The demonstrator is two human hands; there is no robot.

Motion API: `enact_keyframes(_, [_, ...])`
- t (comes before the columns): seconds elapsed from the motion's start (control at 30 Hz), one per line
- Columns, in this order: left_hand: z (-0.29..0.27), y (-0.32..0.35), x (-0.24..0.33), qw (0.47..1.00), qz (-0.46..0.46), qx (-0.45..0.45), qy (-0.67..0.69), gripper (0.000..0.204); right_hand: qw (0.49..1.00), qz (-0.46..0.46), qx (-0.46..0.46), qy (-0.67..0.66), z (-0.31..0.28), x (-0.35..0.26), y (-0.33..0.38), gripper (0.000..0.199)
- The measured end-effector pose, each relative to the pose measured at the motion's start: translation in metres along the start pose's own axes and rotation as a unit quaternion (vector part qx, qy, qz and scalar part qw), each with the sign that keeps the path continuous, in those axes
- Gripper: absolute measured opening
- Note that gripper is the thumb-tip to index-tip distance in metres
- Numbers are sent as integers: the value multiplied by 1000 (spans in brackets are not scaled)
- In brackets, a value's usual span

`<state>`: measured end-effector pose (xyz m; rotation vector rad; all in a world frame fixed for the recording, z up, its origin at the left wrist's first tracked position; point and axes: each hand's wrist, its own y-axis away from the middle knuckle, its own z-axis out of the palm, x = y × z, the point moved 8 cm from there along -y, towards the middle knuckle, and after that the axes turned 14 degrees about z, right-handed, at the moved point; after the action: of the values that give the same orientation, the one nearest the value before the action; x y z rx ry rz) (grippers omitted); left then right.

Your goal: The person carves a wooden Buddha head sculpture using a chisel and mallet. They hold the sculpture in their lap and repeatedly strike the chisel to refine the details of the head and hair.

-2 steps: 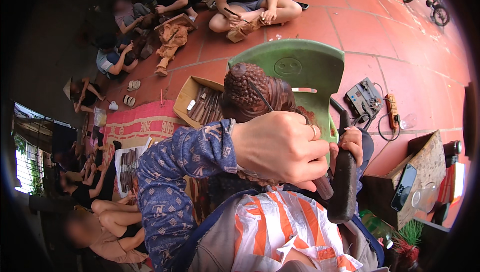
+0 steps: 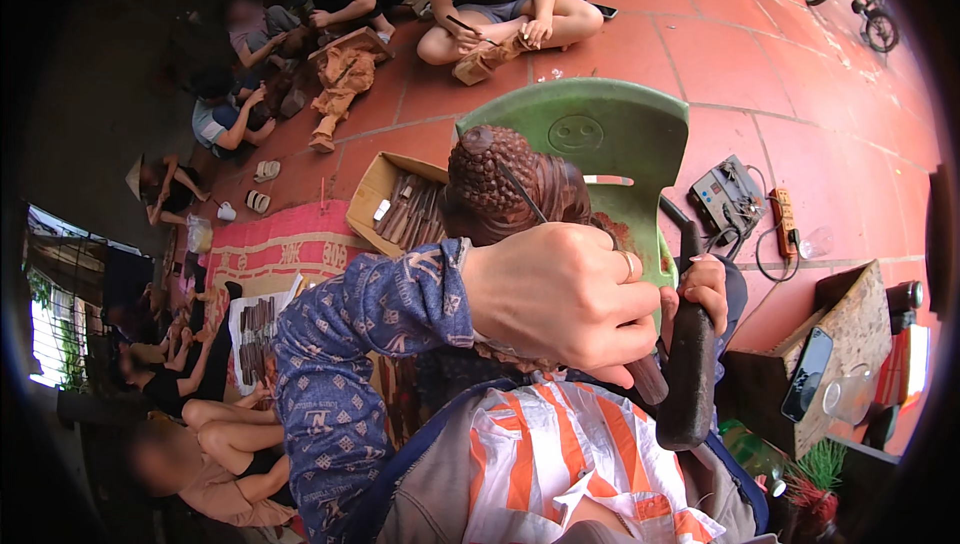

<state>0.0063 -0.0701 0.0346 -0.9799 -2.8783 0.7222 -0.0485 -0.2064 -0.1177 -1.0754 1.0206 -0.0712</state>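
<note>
My left hand, reaching across from a blue patterned sleeve, is closed around a carving chisel. Its thin shaft points at a dark brown wooden carved head covered in small round curls; the butt of the handle sticks out below my fingers. The cutting tip is too small to make out. My right hand grips a dark, club-like wooden mallet, whose thick end hangs beside the chisel's handle. Behind and under the carving is a low green plastic chair. My left hand hides part of the carving.
A cardboard box of chisels stands left of the carving, near more tools on a sheet. At right are a grey power unit, an orange power strip and a wooden box bearing a phone. Several people sit carving nearby.
The mallet and the chisel's handle end have shifted very slightly downward and right. Both hands keep their grip, and the carving stays in place.
</note>
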Motion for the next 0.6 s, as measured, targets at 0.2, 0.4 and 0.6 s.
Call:
enact_keyframes(0.2, [-11, -5, 4, 999, 8, 43, 21, 38, 999, 20, -10, 45, -13, -16, -5, 39])
enact_keyframes(0.4, [-18, -7, 4, 997, 11, 68, 25, 40, 997, 24, -10, 75, -20, -30, -12, 33])
enact_keyframes(0.6, [-20, -8, 3, 995, 6, 102, 12, 41, 997, 37, -15, 61, -31, -35, -16, 29])
